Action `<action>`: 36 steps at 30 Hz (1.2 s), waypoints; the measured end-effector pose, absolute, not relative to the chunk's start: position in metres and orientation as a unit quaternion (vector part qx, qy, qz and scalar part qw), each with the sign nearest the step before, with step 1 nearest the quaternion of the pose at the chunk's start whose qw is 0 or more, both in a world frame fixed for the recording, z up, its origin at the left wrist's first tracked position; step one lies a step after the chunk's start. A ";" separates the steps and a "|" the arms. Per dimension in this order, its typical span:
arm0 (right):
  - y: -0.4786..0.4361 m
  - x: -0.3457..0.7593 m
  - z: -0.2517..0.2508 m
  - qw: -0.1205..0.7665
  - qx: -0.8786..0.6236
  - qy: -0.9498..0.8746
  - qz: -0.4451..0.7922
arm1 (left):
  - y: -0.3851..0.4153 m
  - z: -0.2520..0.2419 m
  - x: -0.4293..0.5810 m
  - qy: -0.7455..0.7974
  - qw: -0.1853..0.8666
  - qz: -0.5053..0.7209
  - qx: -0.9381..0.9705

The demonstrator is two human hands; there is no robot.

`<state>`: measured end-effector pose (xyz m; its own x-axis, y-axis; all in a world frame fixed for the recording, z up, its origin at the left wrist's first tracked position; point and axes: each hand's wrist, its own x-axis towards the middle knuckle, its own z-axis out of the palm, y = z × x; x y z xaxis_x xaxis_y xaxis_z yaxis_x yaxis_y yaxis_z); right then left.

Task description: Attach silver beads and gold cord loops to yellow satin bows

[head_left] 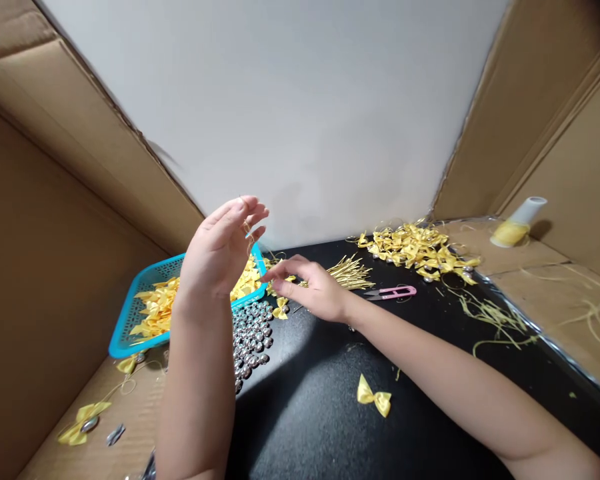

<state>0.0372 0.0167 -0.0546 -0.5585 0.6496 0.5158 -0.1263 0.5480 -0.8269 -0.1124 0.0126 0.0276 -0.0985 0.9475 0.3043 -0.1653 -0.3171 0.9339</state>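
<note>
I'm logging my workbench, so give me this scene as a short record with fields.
Left hand: raised, thin thread at its fingers
Right hand: lower, near the basket's corner; grip unclear
Blue basket: holds yellow bows
Silver beads: spread beside the basket
Gold strands: bundled beyond the right hand
Pink-handled snips: lying on the black surface
Bow pile: far right of the black surface
Single bow: near side

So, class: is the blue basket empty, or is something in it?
Not empty: the blue basket holds yellow bows, visible on both sides of the left hand.
</note>
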 end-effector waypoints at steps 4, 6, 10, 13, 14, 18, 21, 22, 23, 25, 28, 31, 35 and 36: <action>0.031 0.045 -0.059 0.339 -0.222 -0.798 0.446 | 0.014 0.029 -0.121 0.412 0.389 0.644 0.514; 0.040 0.054 -0.061 0.257 -0.241 -0.813 0.463 | 0.014 0.030 -0.126 0.436 0.347 0.653 0.514; 0.059 0.075 -0.061 0.121 -0.307 -0.831 0.448 | 0.013 0.033 -0.132 0.468 0.275 0.659 0.521; 0.064 0.080 -0.059 0.184 -0.360 -0.835 0.373 | 0.013 0.034 -0.132 0.473 0.270 0.655 0.525; 0.063 0.078 -0.058 0.238 -0.361 -0.831 0.350 | 0.013 0.034 -0.131 0.475 0.270 0.654 0.523; 0.041 0.055 -0.056 0.474 -0.316 -0.777 0.267 | 0.014 0.031 -0.123 0.477 0.258 0.654 0.528; 0.018 0.035 -0.057 0.540 -0.290 -0.758 0.222 | 0.012 0.030 -0.115 0.465 0.245 0.644 0.555; 0.012 0.030 -0.058 0.551 -0.296 -0.750 0.216 | 0.011 0.029 -0.113 0.464 0.243 0.638 0.564; 0.007 0.027 -0.059 0.555 -0.302 -0.745 0.214 | 0.009 0.029 -0.110 0.464 0.242 0.633 0.571; 0.002 0.024 -0.059 0.559 -0.318 -0.733 0.221 | 0.007 0.029 -0.103 0.459 0.244 0.625 0.582; 0.003 0.025 -0.059 0.555 -0.335 -0.718 0.252 | 0.003 0.029 -0.094 0.446 0.263 0.620 0.589; 0.007 0.026 -0.058 0.554 -0.346 -0.702 0.285 | 0.001 0.029 -0.089 0.442 0.292 0.609 0.590; 0.012 0.026 -0.059 0.539 -0.360 -0.699 0.303 | 0.002 0.028 -0.092 0.437 0.356 0.604 0.564; 0.012 0.026 -0.060 0.532 -0.360 -0.703 0.307 | 0.003 0.028 -0.093 0.435 0.370 0.603 0.556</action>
<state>0.0263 0.0125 -0.0600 -0.1762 0.8320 0.5260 0.1790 0.5526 -0.8140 -0.0934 0.0031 0.0282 -0.1064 0.9312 0.3487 0.0374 -0.3467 0.9372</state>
